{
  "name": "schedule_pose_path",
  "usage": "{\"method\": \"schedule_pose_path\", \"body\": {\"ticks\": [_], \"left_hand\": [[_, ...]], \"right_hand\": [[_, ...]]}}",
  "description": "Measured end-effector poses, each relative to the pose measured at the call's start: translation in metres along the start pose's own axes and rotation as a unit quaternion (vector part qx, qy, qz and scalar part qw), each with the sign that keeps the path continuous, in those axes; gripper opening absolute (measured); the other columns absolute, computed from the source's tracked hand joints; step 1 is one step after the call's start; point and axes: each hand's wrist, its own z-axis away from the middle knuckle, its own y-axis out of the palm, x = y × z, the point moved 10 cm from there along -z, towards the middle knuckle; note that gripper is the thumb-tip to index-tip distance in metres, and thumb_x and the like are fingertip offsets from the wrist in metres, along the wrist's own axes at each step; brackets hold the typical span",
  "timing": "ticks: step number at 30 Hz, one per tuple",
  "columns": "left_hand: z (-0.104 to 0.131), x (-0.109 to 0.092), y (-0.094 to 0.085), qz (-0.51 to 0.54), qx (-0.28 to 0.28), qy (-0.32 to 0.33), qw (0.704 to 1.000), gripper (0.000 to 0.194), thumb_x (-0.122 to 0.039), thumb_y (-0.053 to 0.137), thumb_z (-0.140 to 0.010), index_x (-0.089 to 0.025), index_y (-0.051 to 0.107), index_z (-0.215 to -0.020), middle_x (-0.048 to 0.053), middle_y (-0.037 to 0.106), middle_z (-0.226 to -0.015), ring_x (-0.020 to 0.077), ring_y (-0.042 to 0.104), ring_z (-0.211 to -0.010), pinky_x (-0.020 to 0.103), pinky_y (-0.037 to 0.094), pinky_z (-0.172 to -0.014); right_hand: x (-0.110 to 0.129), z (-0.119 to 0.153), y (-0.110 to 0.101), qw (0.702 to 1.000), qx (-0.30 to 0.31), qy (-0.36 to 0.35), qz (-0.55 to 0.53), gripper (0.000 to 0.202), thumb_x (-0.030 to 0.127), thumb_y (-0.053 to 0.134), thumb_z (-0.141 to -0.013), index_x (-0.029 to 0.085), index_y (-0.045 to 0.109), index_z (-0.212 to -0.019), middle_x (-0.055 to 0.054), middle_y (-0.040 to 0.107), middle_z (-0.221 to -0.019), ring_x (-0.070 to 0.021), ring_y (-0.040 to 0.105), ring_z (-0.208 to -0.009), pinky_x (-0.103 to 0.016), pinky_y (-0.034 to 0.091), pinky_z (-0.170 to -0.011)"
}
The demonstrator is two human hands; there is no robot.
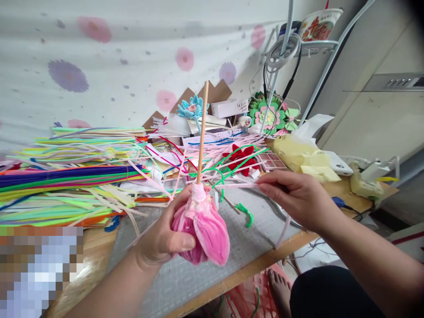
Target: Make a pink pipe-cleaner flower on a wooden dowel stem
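Left forearm [112, 278] nearest, seven o'clock. Left hand [162, 236] grips pink flower [217, 238], six o'clock of centre; wooden stick [202, 132] toward twelve. Right hand [294, 194], three o'clock, pinches pale strip [238, 185] straight. Best pulled evenly, snug; contact at neck [198, 194] hard to confirm.

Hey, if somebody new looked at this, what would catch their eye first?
Probably the pink flower in the middle, held head-down in the left hand with a wooden stick rising from it. A pale strip runs from its wrapped base to the right hand. Next might be the heap of bright fuzzy stems on the left, then the blue flower at the back.
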Motion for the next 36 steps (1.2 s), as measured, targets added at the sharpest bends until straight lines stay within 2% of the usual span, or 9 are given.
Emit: {"method": "schedule_pose_path", "body": {"ticks": [5, 10, 16, 21, 26, 29, 31, 33, 36], "left_hand": [[0.002, 0.012, 0.001, -0.033, 0.017, -0.048, 0.998, 0.077, -0.027, 0.081, -0.056, -0.029, 0.052, -0.128, 0.003, 0.062, -0.099, 0.0169, 0.058, -0.079, 0.026, 0.047, -0.068], [0.005, 0.026, -0.015, -0.073, -0.042, -0.087, 0.993, 0.074, -0.026, 0.084, -0.051, -0.028, 0.056, -0.120, 0.002, 0.059, -0.116, 0.0205, 0.057, -0.097, 0.029, 0.047, -0.081], [0.000, 0.024, 0.004, -0.097, 0.017, -0.116, 0.988, 0.083, -0.022, 0.078, -0.052, -0.023, 0.045, -0.129, 0.002, 0.060, -0.104, 0.0185, 0.056, -0.090, 0.029, 0.046, -0.079], [-0.002, 0.021, 0.005, -0.169, 0.008, -0.127, 0.977, 0.071, -0.024, 0.077, -0.052, -0.019, 0.050, -0.117, 0.002, 0.060, -0.097, 0.0184, 0.055, -0.084, 0.030, 0.045, -0.074], [-0.006, 0.012, 0.002, -0.293, -0.031, -0.110, 0.949, 0.059, -0.026, 0.076, -0.055, -0.017, 0.053, -0.109, 0.002, 0.060, -0.095, 0.0202, 0.056, -0.084, 0.031, 0.046, -0.074], [-0.007, 0.010, 0.003, -0.335, -0.043, -0.107, 0.935, 0.060, -0.028, 0.074, -0.056, -0.017, 0.053, -0.112, 0.004, 0.062, -0.098, 0.0235, 0.059, -0.085, 0.034, 0.048, -0.073], [-0.007, 0.005, -0.003, -0.403, -0.081, -0.093, 0.907, 0.065, -0.028, 0.072, -0.057, -0.017, 0.052, -0.118, 0.007, 0.063, -0.105, 0.0261, 0.061, -0.088, 0.036, 0.050, -0.075], [-0.006, -0.005, -0.014, -0.509, -0.144, -0.064, 0.846, 0.064, -0.026, 0.070, -0.058, -0.019, 0.053, -0.119, 0.009, 0.064, -0.110, 0.0281, 0.062, -0.092, 0.038, 0.049, -0.078], [-0.003, -0.020, -0.023, -0.612, -0.210, -0.020, 0.762, 0.053, -0.026, 0.068, -0.062, -0.022, 0.057, -0.114, 0.007, 0.066, -0.103, 0.0273, 0.063, -0.089, 0.037, 0.048, -0.077]], "right_hand": [[0.026, 0.004, 0.014, 0.993, 0.039, -0.096, 0.048, 0.015, 0.018, 0.056, -0.089, 0.014, 0.069, -0.085, -0.003, 0.068, -0.072, -0.0105, 0.060, -0.063, -0.020, 0.044, -0.060], [0.043, 0.000, 0.018, 0.984, 0.025, -0.151, 0.090, 0.013, 0.019, 0.057, -0.089, 0.013, 0.068, -0.085, -0.003, 0.063, -0.070, -0.0109, 0.056, -0.062, -0.022, 0.042, -0.059], [0.060, -0.006, 0.014, 0.973, 0.005, -0.200, 0.112, 0.010, 0.015, 0.059, -0.085, 0.013, 0.064, -0.077, -0.003, 0.057, -0.068, -0.0137, 0.052, -0.066, -0.025, 0.040, -0.062], [0.054, -0.008, 0.025, 0.975, 0.037, -0.173, 0.131, 0.013, 0.018, 0.055, -0.088, 0.013, 0.064, -0.080, -0.006, 0.060, -0.074, -0.0154, 0.054, -0.068, -0.026, 0.040, -0.062], [0.049, -0.002, 0.061, 0.941, 0.099, -0.175, 0.271, 0.021, 0.012, 0.047, -0.090, 0.018, 0.067, -0.089, -0.005, 0.064, -0.075, -0.0179, 0.057, -0.070, -0.029, 0.040, -0.066], [0.045, -0.002, 0.065, 0.939, 0.119, -0.160, 0.280, 0.023, 0.011, 0.046, -0.088, 0.018, 0.068, -0.088, -0.005, 0.065, -0.075, -0.0171, 0.058, -0.068, -0.027, 0.039, -0.060], [0.041, -0.004, 0.050, 0.943, 0.090, -0.147, 0.285, 0.023, 0.014, 0.047, -0.089, 0.019, 0.069, -0.091, -0.006, 0.068, -0.081, -0.0190, 0.061, -0.075, -0.029, 0.043, -0.065], [0.032, -0.007, 0.022, 0.953, 0.032, -0.112, 0.278, 0.021, 0.018, 0.049, -0.089, 0.018, 0.070, -0.095, -0.008, 0.070, -0.084, -0.0205, 0.063, -0.078, -0.031, 0.046, -0.069], [0.009, -0.002, -0.027, 0.988, -0.065, -0.001, 0.140, 0.023, 0.022, 0.051, -0.089, 0.020, 0.067, -0.106, -0.003, 0.067, -0.071, -0.0159, 0.062, -0.060, -0.028, 0.048, -0.057]]}}
